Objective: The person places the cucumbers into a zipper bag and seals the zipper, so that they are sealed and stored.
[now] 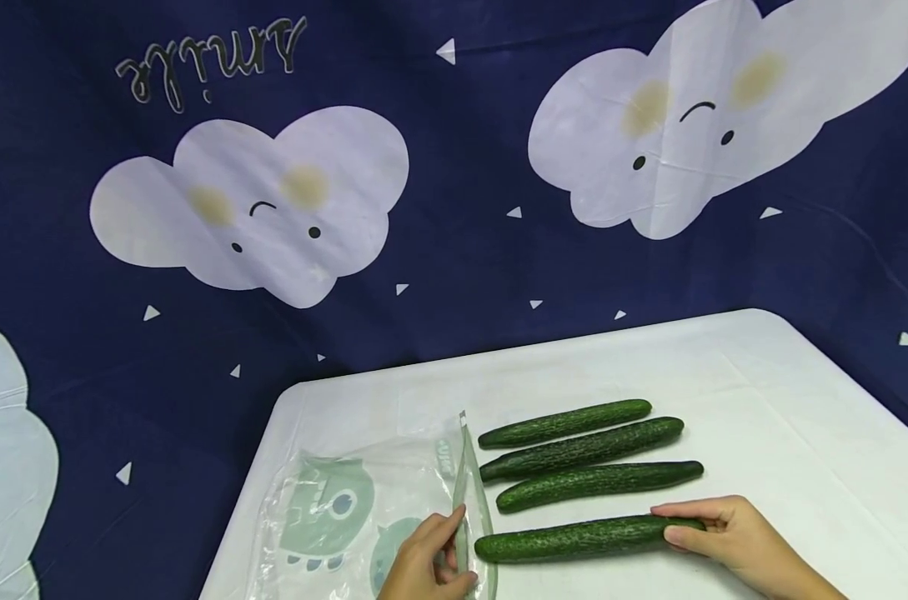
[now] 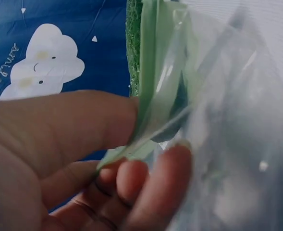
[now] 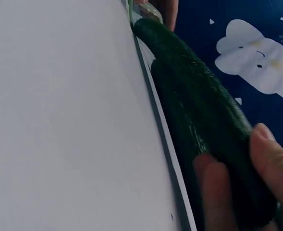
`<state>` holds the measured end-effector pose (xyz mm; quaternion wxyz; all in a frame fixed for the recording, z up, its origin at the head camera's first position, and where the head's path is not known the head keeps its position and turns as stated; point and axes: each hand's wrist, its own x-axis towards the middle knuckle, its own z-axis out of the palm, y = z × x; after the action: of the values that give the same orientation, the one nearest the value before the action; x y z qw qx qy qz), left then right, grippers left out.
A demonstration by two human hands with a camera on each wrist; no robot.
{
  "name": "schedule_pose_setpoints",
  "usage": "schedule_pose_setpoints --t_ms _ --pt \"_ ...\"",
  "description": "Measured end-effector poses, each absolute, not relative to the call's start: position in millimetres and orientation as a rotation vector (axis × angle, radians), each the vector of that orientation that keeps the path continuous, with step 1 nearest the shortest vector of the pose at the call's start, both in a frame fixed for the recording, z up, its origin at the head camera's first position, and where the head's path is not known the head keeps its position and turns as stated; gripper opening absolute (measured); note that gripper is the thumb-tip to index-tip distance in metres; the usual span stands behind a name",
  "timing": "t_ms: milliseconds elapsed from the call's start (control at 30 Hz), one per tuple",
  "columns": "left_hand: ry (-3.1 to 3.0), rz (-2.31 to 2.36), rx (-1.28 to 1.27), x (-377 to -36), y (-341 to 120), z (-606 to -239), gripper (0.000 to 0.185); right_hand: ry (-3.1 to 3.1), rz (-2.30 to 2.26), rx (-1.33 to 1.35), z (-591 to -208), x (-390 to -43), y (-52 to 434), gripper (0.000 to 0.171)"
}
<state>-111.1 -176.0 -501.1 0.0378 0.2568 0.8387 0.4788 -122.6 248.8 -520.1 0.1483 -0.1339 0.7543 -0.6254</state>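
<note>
In the head view, my right hand (image 1: 731,537) grips the right end of the nearest cucumber (image 1: 574,539) between thumb and fingers. The cucumber's left tip is at the mouth of a clear plastic zip bag (image 1: 416,442) with a green printed monster and a green edge. My left hand (image 1: 431,554) pinches that green edge, and the mouth is parted. In the left wrist view, thumb and fingers hold the bag's green strip (image 2: 148,62). The right wrist view shows the held cucumber (image 3: 199,82) reaching toward the bag's opening.
Three more cucumbers, the farthest (image 1: 566,423), the middle (image 1: 584,448) and the nearer one (image 1: 599,485), lie side by side behind the held one. All are on a white table (image 1: 784,400). A dark blue cloth (image 1: 461,250) with printed clouds hangs behind it.
</note>
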Motion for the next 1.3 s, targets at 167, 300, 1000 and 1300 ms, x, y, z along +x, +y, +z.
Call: schedule_pose_setpoints --t_ms 167,300,1000,1300 --pt "2.435 1.596 0.795 -106.0 -174.1 -497.7 0.071 1.999 -1.868 -0.418 -517.6 -122.2 239.3 0.034" --pt "2.35 1.658 0.8 -105.4 -172.4 -496.4 0.071 2.0 -1.838 -0.408 -518.2 -121.1 227.7 0.032" --pt "2.044 1.942 0.733 -99.4 -160.9 -490.6 0.073 1.809 -1.966 -0.48 -518.6 -112.3 174.4 0.031" --pt "1.97 2.006 0.806 -96.7 -156.9 -491.2 0.072 1.699 -2.066 -0.521 -520.6 -108.3 148.2 0.027"
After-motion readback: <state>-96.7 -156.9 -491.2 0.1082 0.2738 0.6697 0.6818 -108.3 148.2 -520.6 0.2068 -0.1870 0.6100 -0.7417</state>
